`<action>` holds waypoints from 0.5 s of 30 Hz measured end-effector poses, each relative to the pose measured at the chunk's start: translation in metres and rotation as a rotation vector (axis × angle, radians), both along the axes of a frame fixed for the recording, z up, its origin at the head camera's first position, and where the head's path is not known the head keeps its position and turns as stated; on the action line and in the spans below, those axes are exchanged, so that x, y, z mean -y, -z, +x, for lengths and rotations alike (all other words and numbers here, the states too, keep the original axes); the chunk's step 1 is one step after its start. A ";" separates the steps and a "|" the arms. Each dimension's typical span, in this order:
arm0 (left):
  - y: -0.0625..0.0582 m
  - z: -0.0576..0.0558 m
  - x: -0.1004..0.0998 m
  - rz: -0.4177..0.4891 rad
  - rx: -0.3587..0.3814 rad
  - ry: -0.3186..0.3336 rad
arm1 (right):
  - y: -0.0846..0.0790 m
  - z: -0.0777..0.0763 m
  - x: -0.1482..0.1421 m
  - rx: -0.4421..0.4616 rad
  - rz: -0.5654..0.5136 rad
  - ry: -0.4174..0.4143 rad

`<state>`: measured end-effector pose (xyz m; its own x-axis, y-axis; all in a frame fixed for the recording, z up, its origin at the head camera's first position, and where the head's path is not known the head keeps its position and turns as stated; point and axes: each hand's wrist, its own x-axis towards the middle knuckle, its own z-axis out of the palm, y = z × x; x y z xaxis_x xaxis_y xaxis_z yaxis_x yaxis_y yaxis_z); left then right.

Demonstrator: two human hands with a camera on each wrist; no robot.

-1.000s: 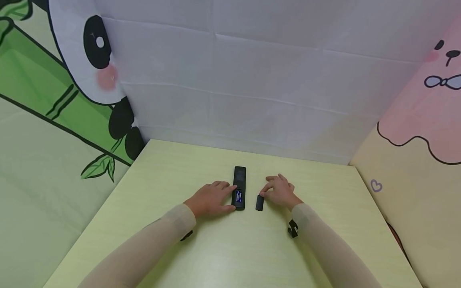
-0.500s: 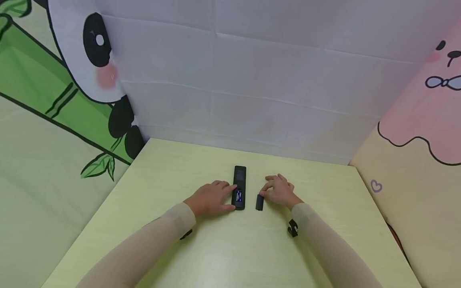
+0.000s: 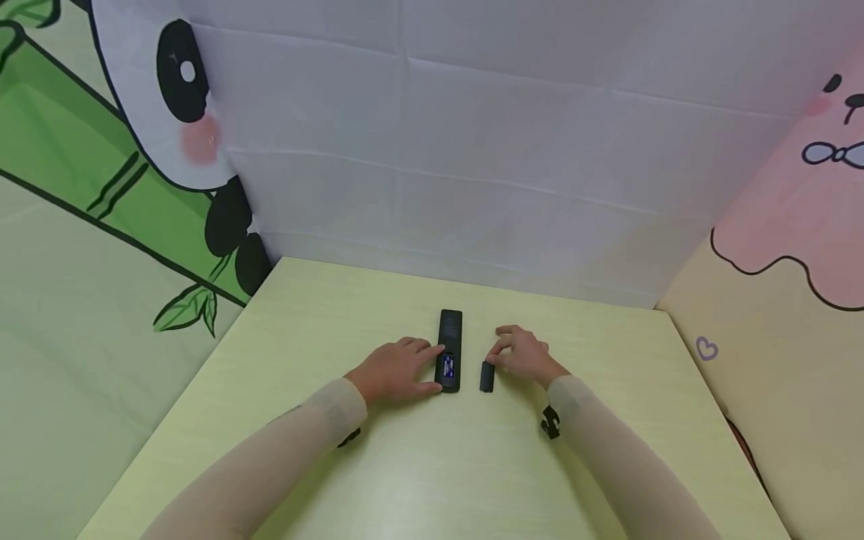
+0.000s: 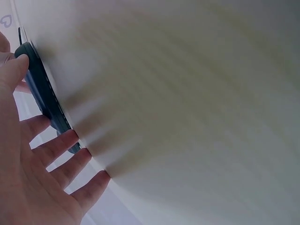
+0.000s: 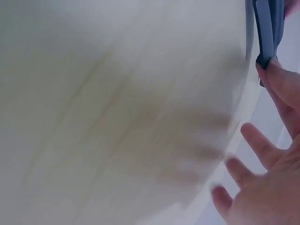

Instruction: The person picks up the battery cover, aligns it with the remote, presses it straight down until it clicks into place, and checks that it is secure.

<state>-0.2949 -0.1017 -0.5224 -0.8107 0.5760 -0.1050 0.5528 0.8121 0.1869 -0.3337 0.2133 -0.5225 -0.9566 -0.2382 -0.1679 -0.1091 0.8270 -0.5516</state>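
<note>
The face of the remote control point(image 3: 451, 327) that lies against the table point(image 3: 405, 472) is hidden, and the print in its battery compartment point(image 3: 448, 366) is too small to read. The right wrist view cuts off the battery cover point(image 3: 487, 376) at its top edge, towards 1 o'clock; a second dark strip behind it is hard to make out. The left wrist view shows the remote nearly edge-on, at 10 o'clock, its far end partly behind fingers. Both sleeves run out of the head view at the bottom, and the panda print point(image 3: 178, 97) is cropped at 11 o'clock.

The remote lies just below the middle of the head view, its length running from 12 to 6 o'clock: a slim black bar, rounded at the ends, its compartment open and showing glossy blue with pale marks. The left hand point(image 3: 394, 371), between 8 and 9 o'clock of it, touches its edge with thumb and forefinger, fingers spread apart. Near the remote, at 4 o'clock, the right hand point(image 3: 523, 356) pinches the small dark oblong cover by its upper end between thumb and forefinger, the other fingers apart.

The tabletop is smooth, pale yellow; the creased white backdrop point(image 3: 499, 165) stands at 12 o'clock.
</note>
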 end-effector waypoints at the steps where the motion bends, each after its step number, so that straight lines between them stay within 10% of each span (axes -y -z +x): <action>1: 0.000 0.000 0.000 0.002 -0.001 0.002 | 0.000 -0.001 0.000 0.010 -0.004 -0.006; 15: 0.000 -0.001 0.001 -0.003 0.000 0.008 | -0.012 -0.003 0.002 0.087 -0.109 -0.069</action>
